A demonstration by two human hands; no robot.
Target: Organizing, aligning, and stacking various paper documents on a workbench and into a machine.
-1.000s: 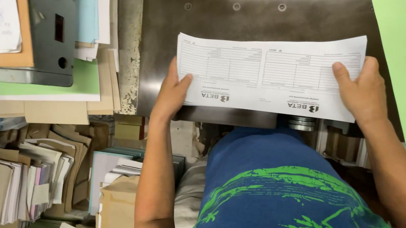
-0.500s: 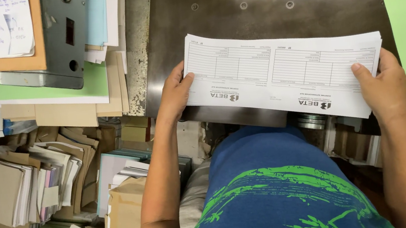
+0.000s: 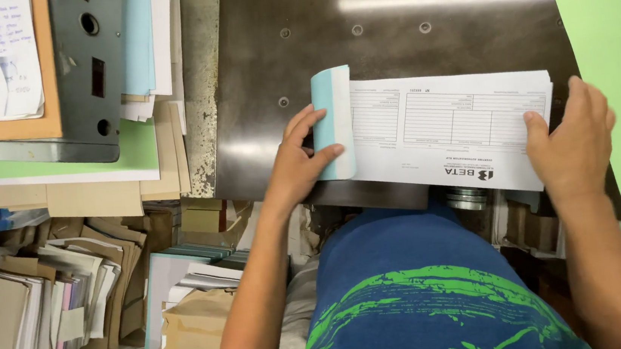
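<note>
Two hands pinch a thin paper form pad (image 3: 446, 127), long axis left-right, on smooth steel table (image 3: 388, 30); left hand (image 3: 298, 160) curls its blue edge, right hand (image 3: 573, 141) clamps the other end.

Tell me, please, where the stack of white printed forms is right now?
In the head view, the stack of white printed forms lies on the dark metal table, between the left hand and right hand.
</note>
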